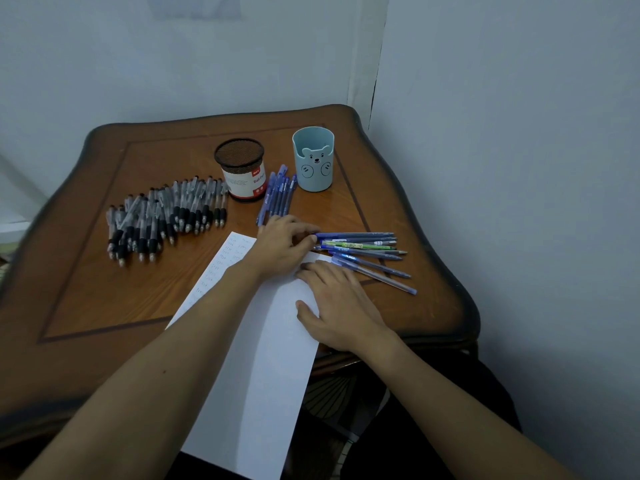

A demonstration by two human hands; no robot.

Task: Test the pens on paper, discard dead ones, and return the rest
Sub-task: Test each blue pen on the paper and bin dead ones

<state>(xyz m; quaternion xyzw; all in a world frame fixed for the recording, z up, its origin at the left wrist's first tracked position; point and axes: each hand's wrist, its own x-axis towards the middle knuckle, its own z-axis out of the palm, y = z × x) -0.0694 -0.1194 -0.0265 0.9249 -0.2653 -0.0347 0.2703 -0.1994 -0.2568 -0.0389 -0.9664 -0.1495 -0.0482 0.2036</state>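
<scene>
Pinching blue pens [360, 242] with curled fingers of left hand [284, 247], pressing paper [263, 375] with straight fingers of right hand [341, 306].

Tabletop [104, 271]: brown wood
On it: paper sheet [263, 375], black-grip pens [166, 216], blue pens [363, 251], mesh holder [242, 174], bear cup [313, 161]

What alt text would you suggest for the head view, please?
A person's left hand touches the ends of a fan of pens on a table, while the right hand rests flat on a sheet of paper. Behind lie a pile of black pens, a mesh cup and a blue bear cup.
</scene>
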